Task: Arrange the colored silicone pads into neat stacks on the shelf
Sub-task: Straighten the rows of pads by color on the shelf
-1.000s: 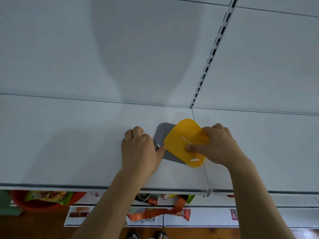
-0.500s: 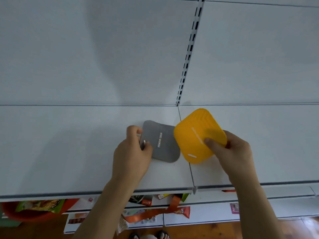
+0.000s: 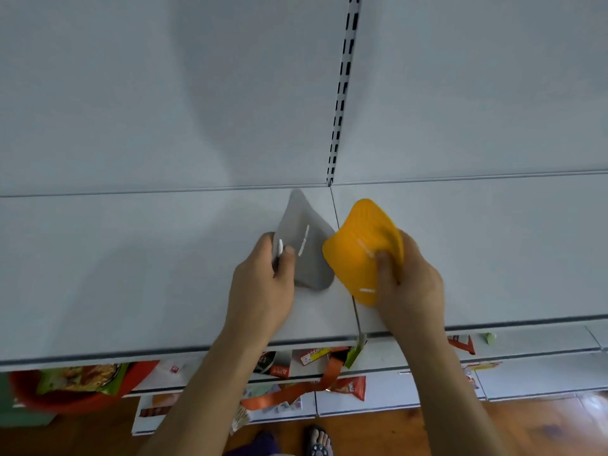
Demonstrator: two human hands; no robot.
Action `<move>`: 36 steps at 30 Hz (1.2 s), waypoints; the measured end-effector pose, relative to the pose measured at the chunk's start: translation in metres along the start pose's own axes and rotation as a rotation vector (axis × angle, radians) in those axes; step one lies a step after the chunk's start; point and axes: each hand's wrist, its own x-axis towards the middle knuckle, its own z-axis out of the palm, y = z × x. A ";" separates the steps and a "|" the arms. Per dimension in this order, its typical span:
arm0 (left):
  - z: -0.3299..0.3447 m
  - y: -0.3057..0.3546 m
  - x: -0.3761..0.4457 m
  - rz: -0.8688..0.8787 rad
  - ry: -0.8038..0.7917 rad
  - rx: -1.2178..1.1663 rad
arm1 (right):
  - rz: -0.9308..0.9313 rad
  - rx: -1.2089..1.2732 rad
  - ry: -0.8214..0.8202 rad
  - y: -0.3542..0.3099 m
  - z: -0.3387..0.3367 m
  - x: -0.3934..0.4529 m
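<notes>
Left hand point(image 3: 263, 284) pinches the near-left edge of the grey rounded-square silicone pad point(image 3: 309, 251), thumb on top and fingers curled beneath; the pad is tilted up off the white metal shelf point(image 3: 131, 274), far corner raised toward the back panel; right hand point(image 3: 408, 281) grips the orange ribbed rounded-square silicone pad point(image 3: 358, 248), thumb pressed into its top face, fingers wrapped behind, so the pad bows into a cup; both pads sit above the shelf, just beside each other, on either side of the shelf seam; whether their edges touch cannot be told. Judgement on the step: the two colours are being parted for separate stacks; to do it well, each pad should be let flatten before it is laid down, corners squared to the shelf front, grip eased only once the pad lies flat, since bent silicone is likely to spring and skew. Versus half a second ago: the grey pad lay flat on the shelf, now lifted and tilted; the orange pad was held flat, now flexed; the hands sit slightly closer together.
</notes>
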 end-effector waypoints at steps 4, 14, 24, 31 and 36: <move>-0.008 0.004 0.001 0.114 0.006 -0.166 | 0.183 0.237 0.220 -0.010 -0.023 -0.019; 0.014 0.020 -0.021 0.151 -0.389 -0.348 | 0.401 0.398 0.529 -0.005 -0.071 -0.108; 0.103 0.077 -0.102 0.271 -0.816 -0.364 | 0.546 0.189 0.754 0.036 -0.156 -0.222; 0.187 0.141 -0.174 0.299 -0.986 -0.367 | 0.565 0.325 0.821 0.084 -0.231 -0.272; 0.240 0.182 -0.219 0.328 -1.028 -0.357 | 0.612 0.369 0.857 0.136 -0.284 -0.292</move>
